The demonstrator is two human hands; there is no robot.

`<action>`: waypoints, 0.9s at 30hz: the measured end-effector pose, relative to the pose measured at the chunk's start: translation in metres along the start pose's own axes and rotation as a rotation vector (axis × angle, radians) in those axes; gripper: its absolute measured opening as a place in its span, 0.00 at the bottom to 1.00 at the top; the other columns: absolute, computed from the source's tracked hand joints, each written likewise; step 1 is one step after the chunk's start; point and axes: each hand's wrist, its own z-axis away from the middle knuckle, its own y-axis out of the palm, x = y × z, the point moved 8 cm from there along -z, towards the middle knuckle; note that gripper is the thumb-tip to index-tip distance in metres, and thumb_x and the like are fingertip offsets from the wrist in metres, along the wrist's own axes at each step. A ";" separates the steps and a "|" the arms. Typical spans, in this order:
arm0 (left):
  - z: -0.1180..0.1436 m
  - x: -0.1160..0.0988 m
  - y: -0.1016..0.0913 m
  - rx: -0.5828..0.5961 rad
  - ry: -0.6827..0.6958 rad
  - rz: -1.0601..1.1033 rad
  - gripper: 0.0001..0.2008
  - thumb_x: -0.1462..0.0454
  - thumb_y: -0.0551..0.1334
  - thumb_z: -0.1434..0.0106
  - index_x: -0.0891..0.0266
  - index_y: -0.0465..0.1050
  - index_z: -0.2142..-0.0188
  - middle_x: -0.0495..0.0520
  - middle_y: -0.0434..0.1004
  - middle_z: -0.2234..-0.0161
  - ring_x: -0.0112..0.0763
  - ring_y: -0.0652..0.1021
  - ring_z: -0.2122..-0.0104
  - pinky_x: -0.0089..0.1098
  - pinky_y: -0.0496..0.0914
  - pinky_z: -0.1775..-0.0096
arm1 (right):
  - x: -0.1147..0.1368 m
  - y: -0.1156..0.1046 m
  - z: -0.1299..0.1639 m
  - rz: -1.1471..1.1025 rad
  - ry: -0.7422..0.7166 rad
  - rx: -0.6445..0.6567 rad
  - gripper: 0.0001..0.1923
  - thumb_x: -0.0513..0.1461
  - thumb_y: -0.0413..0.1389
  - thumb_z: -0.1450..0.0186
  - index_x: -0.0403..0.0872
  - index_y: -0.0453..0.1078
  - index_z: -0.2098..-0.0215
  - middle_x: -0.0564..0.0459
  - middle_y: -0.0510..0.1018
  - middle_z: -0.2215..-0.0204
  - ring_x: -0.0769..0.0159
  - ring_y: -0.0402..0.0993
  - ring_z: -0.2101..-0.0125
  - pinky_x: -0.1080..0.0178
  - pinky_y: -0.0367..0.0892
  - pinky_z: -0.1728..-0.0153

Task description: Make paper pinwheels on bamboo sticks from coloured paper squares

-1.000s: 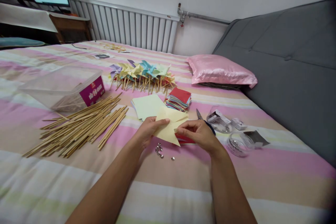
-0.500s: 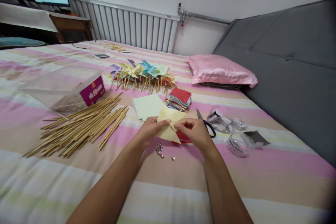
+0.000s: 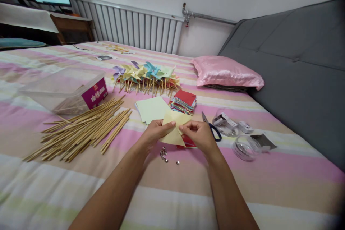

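Note:
Between my hands is a yellow paper sheet (image 3: 172, 137) with cut, partly folded corners. My left hand (image 3: 156, 133) pinches it from the left, thumb on top near the middle. From the right, my right hand (image 3: 198, 134) pinches a corner close to the centre; its fingertips partly cover the paper. Under the right hand, a piece of red paper (image 3: 189, 141) lies on the bed. Several small silver metal fasteners (image 3: 163, 153) lie just below the paper. Pale green paper squares (image 3: 152, 109) are fanned out behind my left hand, beside a stack of coloured paper (image 3: 184, 101).
Scissors (image 3: 215, 131) lie right of my right hand, near round clear containers (image 3: 246, 148). Many wooden sticks (image 3: 86, 129) and a clear plastic box (image 3: 67, 82) are at left. Finished paper pinwheels (image 3: 147, 73) lie farther back, left of a pink pillow (image 3: 228, 72).
Both hands keep their pinch on the yellow paper in nearly the same place. The paper and right fingertips shift only slightly; everything else stays put.

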 end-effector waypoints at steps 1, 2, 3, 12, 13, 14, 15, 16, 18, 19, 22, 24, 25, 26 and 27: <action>0.000 0.000 0.001 0.002 -0.001 -0.005 0.17 0.56 0.69 0.52 0.70 0.77 0.70 0.58 0.79 0.74 0.31 0.76 0.75 0.27 0.68 0.72 | 0.000 0.000 0.000 0.001 -0.002 0.003 0.14 0.47 0.60 0.46 0.43 0.72 0.78 0.50 0.77 0.79 0.64 0.74 0.77 0.66 0.66 0.75; 0.001 0.000 0.001 0.000 -0.004 -0.010 0.17 0.56 0.69 0.52 0.70 0.77 0.70 0.58 0.79 0.74 0.31 0.77 0.75 0.27 0.68 0.72 | 0.000 0.000 0.000 0.004 -0.004 0.003 0.14 0.47 0.60 0.46 0.43 0.71 0.78 0.50 0.77 0.79 0.65 0.74 0.77 0.66 0.66 0.75; 0.001 0.000 0.000 -0.004 -0.007 -0.015 0.18 0.56 0.69 0.52 0.70 0.77 0.69 0.59 0.79 0.73 0.31 0.77 0.75 0.27 0.68 0.71 | -0.001 0.000 0.000 0.010 -0.006 0.002 0.14 0.47 0.60 0.46 0.43 0.71 0.78 0.50 0.77 0.79 0.65 0.73 0.78 0.66 0.66 0.75; -0.003 0.004 -0.005 -0.013 0.018 -0.073 0.23 0.54 0.71 0.56 0.71 0.77 0.65 0.59 0.79 0.72 0.33 0.76 0.75 0.30 0.69 0.71 | 0.001 -0.001 -0.001 0.152 -0.044 -0.025 0.16 0.48 0.58 0.45 0.42 0.72 0.78 0.50 0.76 0.81 0.66 0.71 0.78 0.66 0.64 0.77; -0.003 0.004 -0.005 -0.017 0.016 -0.075 0.23 0.55 0.71 0.56 0.71 0.77 0.65 0.59 0.79 0.73 0.33 0.76 0.75 0.30 0.68 0.71 | 0.002 -0.001 -0.001 0.159 -0.048 -0.027 0.17 0.48 0.58 0.45 0.42 0.72 0.78 0.50 0.76 0.81 0.66 0.71 0.78 0.66 0.64 0.76; -0.002 0.003 -0.005 -0.022 0.015 -0.074 0.23 0.55 0.71 0.56 0.71 0.77 0.65 0.59 0.80 0.73 0.33 0.76 0.75 0.29 0.68 0.71 | 0.003 -0.001 0.000 0.164 -0.050 -0.028 0.17 0.48 0.58 0.44 0.42 0.72 0.78 0.50 0.76 0.81 0.65 0.71 0.78 0.66 0.65 0.76; -0.002 0.003 -0.005 -0.028 0.018 -0.072 0.22 0.55 0.71 0.56 0.71 0.77 0.66 0.59 0.80 0.73 0.33 0.76 0.75 0.29 0.68 0.71 | 0.003 -0.001 0.000 0.167 -0.051 -0.027 0.17 0.49 0.58 0.44 0.43 0.72 0.78 0.49 0.76 0.80 0.65 0.71 0.78 0.66 0.65 0.76; -0.002 0.002 -0.005 -0.032 0.025 -0.070 0.22 0.56 0.71 0.56 0.70 0.78 0.66 0.58 0.80 0.73 0.32 0.76 0.76 0.29 0.68 0.71 | 0.004 0.000 0.000 0.163 -0.052 -0.026 0.17 0.49 0.58 0.44 0.43 0.72 0.78 0.49 0.77 0.80 0.65 0.72 0.78 0.66 0.65 0.76; -0.001 0.000 -0.004 -0.039 0.040 -0.066 0.21 0.56 0.71 0.57 0.70 0.78 0.67 0.58 0.80 0.73 0.32 0.76 0.76 0.28 0.67 0.72 | 0.004 0.000 0.001 0.132 -0.051 -0.029 0.16 0.48 0.58 0.44 0.43 0.72 0.76 0.49 0.77 0.79 0.64 0.72 0.77 0.65 0.66 0.76; -0.001 -0.001 -0.004 -0.048 0.047 -0.065 0.21 0.56 0.72 0.57 0.70 0.78 0.67 0.58 0.80 0.73 0.32 0.76 0.76 0.28 0.67 0.72 | 0.005 0.000 0.001 0.107 -0.050 -0.035 0.15 0.48 0.59 0.45 0.43 0.71 0.75 0.49 0.77 0.78 0.64 0.72 0.77 0.65 0.66 0.76; -0.001 -0.002 -0.007 -0.086 0.057 -0.065 0.21 0.57 0.72 0.58 0.71 0.78 0.68 0.59 0.80 0.73 0.34 0.76 0.75 0.30 0.67 0.71 | 0.006 -0.001 0.002 0.022 -0.046 -0.056 0.14 0.46 0.62 0.48 0.45 0.68 0.70 0.50 0.77 0.76 0.64 0.73 0.77 0.65 0.67 0.76; -0.002 -0.001 -0.009 -0.103 0.067 -0.073 0.21 0.57 0.72 0.58 0.72 0.78 0.68 0.59 0.80 0.73 0.34 0.76 0.75 0.30 0.67 0.70 | 0.007 -0.001 0.002 -0.022 -0.041 -0.066 0.17 0.45 0.63 0.49 0.46 0.65 0.66 0.51 0.77 0.75 0.64 0.74 0.77 0.65 0.67 0.76; -0.003 -0.001 -0.010 -0.107 0.072 -0.077 0.21 0.57 0.71 0.57 0.72 0.78 0.68 0.59 0.80 0.73 0.34 0.76 0.75 0.30 0.68 0.70 | 0.008 -0.001 0.002 -0.042 -0.041 -0.069 0.19 0.45 0.63 0.49 0.46 0.64 0.64 0.52 0.76 0.75 0.64 0.74 0.77 0.65 0.68 0.76; -0.003 -0.001 -0.010 -0.108 0.077 -0.081 0.21 0.57 0.71 0.57 0.71 0.78 0.68 0.59 0.80 0.73 0.34 0.76 0.74 0.31 0.68 0.69 | 0.010 -0.001 0.002 -0.057 -0.044 -0.073 0.21 0.44 0.63 0.49 0.46 0.64 0.62 0.53 0.76 0.75 0.65 0.75 0.77 0.65 0.68 0.76; -0.003 -0.001 -0.011 -0.108 0.083 -0.084 0.21 0.56 0.71 0.57 0.71 0.78 0.67 0.59 0.80 0.72 0.34 0.76 0.74 0.31 0.68 0.69 | 0.011 -0.001 0.002 -0.067 -0.050 -0.078 0.23 0.44 0.63 0.49 0.46 0.63 0.59 0.54 0.76 0.75 0.65 0.75 0.77 0.65 0.69 0.76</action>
